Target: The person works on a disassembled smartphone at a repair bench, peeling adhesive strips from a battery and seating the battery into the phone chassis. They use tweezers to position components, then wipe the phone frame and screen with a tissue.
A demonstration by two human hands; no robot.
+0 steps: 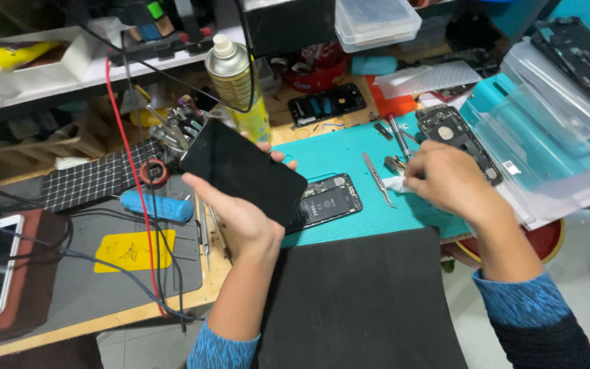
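Gripping a black phone screen (244,171) in our left hand (240,219), our right hand (448,179) fingers pinch a white wipe (395,183); tweezers (378,179) lie just beside them.

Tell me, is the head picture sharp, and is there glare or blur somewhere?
Head view: mostly sharp and evenly lit; the right hand on the white wipe is slightly blurred; the black screen panel in the left hand shows no glare; the clear plastic boxes reflect light softly.
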